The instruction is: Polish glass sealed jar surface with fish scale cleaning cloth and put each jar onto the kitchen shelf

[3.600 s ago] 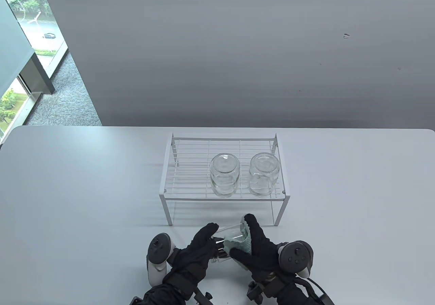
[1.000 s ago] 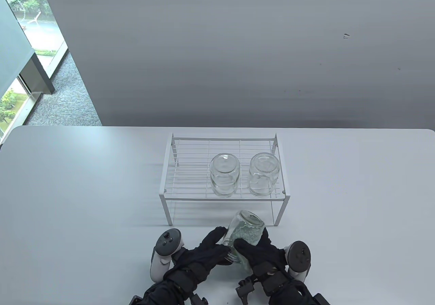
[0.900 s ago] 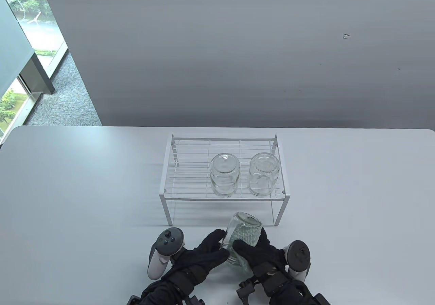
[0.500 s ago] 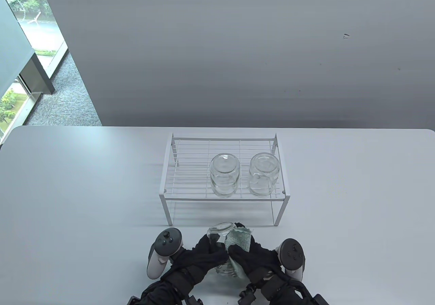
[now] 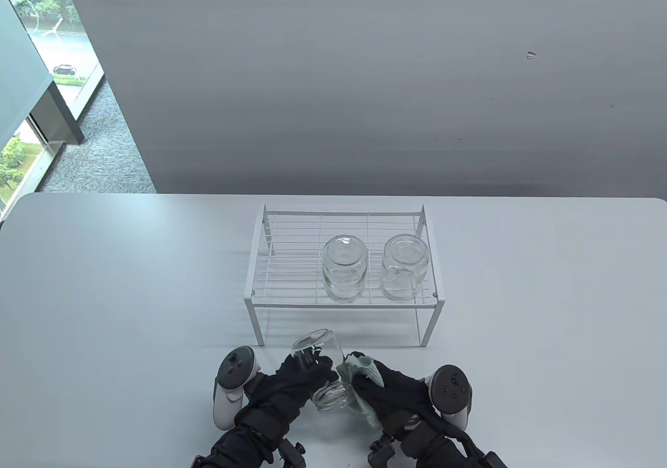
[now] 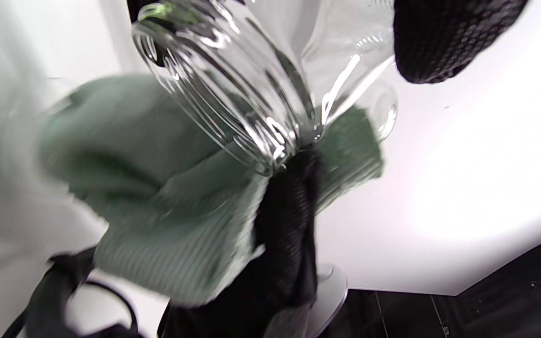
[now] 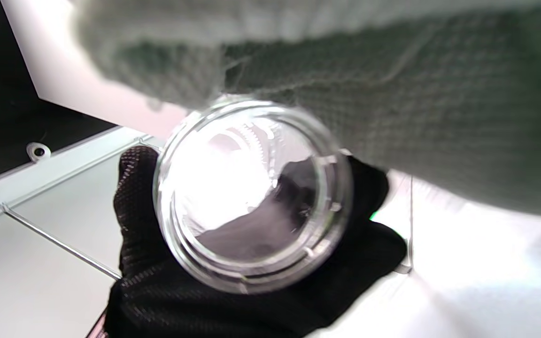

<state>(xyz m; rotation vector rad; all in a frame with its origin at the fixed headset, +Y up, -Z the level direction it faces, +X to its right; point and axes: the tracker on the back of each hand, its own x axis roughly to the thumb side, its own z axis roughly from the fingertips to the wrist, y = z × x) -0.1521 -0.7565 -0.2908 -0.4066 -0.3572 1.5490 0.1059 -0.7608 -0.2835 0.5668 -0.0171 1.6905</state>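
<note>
White table (image 5: 130, 280) under a plain grey wall (image 5: 365, 72); window strip (image 5: 31, 72) at far left with greenery and road outside. No brand, label or writing readable anywhere, neither on glass nor on gloves.

Mid-table, white wire shelf (image 5: 292, 275), carrying two clear jars side by side toward its right half: left jar (image 5: 343, 268), right jar (image 5: 405, 267), near each other but apart.

Just in front of shelf, near bottom edge, third jar (image 5: 320, 371) held off the table, tilted, one end up and to the left, threaded mouth down toward the viewer. Gripped by left hand (image 5: 299, 379), black-gloved fingers curled round its body; grey-and-white tracker (image 5: 232, 387) strapped behind. From right wrist view, round mouth of jar (image 7: 251, 192) facing camera, glove (image 7: 233, 291) wrapped behind it.

Right hand (image 5: 388, 392), fingers curled, clutching pale green cloth (image 5: 357, 384) and pressing it against jar's right side; dark tracker (image 5: 451, 392) behind. From left wrist view, ribbed weave of cloth (image 6: 176, 220) bunched beneath threaded neck (image 6: 233, 103), a black finger (image 6: 289, 225) running through the folds. Cloth partly blurred there.
</note>
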